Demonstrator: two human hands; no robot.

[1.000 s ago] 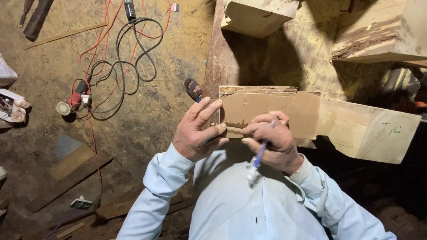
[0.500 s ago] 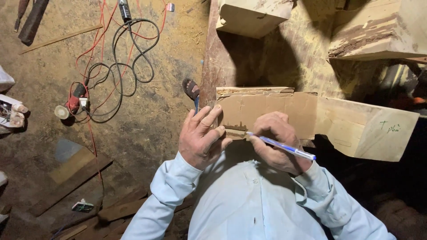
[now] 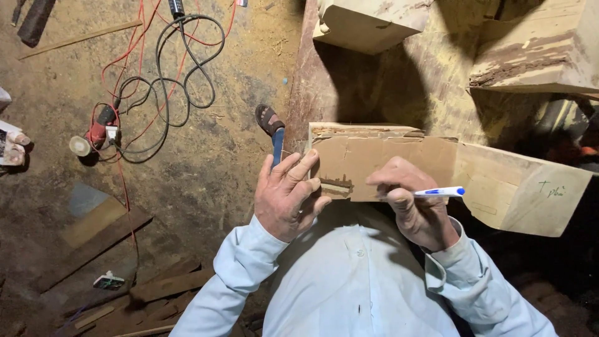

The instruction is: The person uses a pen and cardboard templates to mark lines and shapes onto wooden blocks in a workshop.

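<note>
A long wooden block [image 3: 524, 193] lay across the view with its long axis running sideways, its pale right end pointing away from the fingers of both hands. A brown piece of cardboard [image 3: 374, 159] was pressed flat against the block's near face, long side also sideways, directly under and between the two sets of fingers. The left hand [image 3: 286, 198] had its fingers spread and flattened on the cardboard's left edge, pinning it to the wood rather than closing around it. The right hand [image 3: 415, 209] was curled shut around a white pen with a blue cap [image 3: 440, 191]; the pen lay nearly level, its capped end pointing right, past the knuckles, while the writing end was hidden inside the fist against the cardboard. Beyond the left fingertips a sandalled foot [image 3: 268, 118] rested on the dirt floor, and farther left coiled cables [image 3: 181, 68] lay well apart.
</note>
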